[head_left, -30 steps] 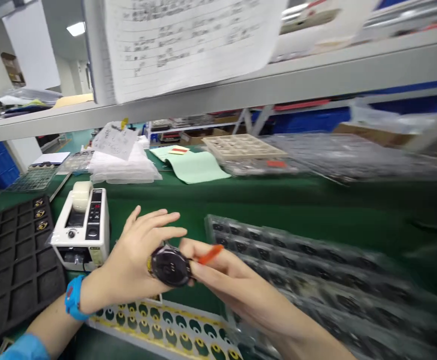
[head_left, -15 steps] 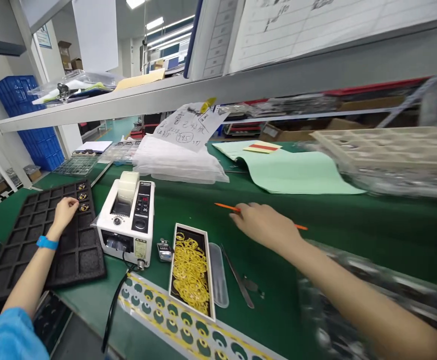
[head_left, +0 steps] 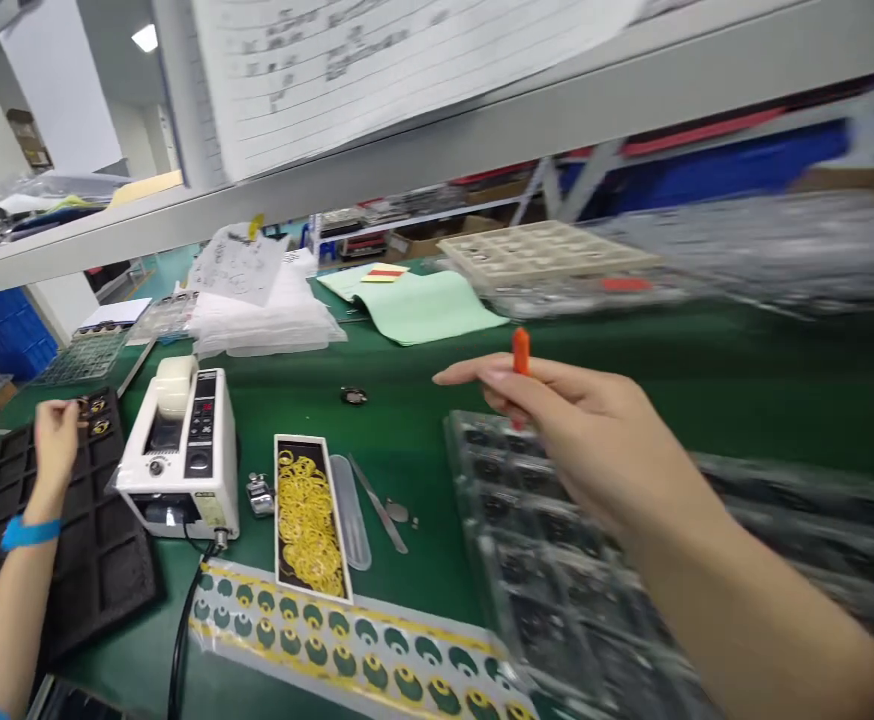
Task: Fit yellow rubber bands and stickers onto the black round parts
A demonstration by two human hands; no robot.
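The green bench (head_left: pixel 407 400) is covered by work on both sides of the white tape dispenser (head_left: pixel 178 470): well to its right a clear compartmented tray (head_left: pixel 482 535) is laid out, blurred, and just to its left a black compartmented tray (head_left: pixel 107 560) is set. By the left hand (head_left: pixel 57 440), left of the dispenser, the far end of the black tray is reached; its fingers are drawn close together there, but whether anything is held cannot be told. The right hand (head_left: pixel 572 410) is raised well to the right of the dispenser, beyond the white box (head_left: pixel 338 520) of yellow rings. In its fingers an orange stick (head_left: pixel 521 350) is pinched, with its long axis near upright in the view and the index finger pointed leftward, toward the dispenser. Left of those fingertips, apart from them and right of the dispenser, a small black disc (head_left: pixel 354 396) is left lying flat on the bench; by the right hand it is more nearly approached than by the left. Smallest, gold-toned pieces (head_left: pixel 100 427) are held in the black tray's compartments, left of the dispenser and just beside the left fingers.
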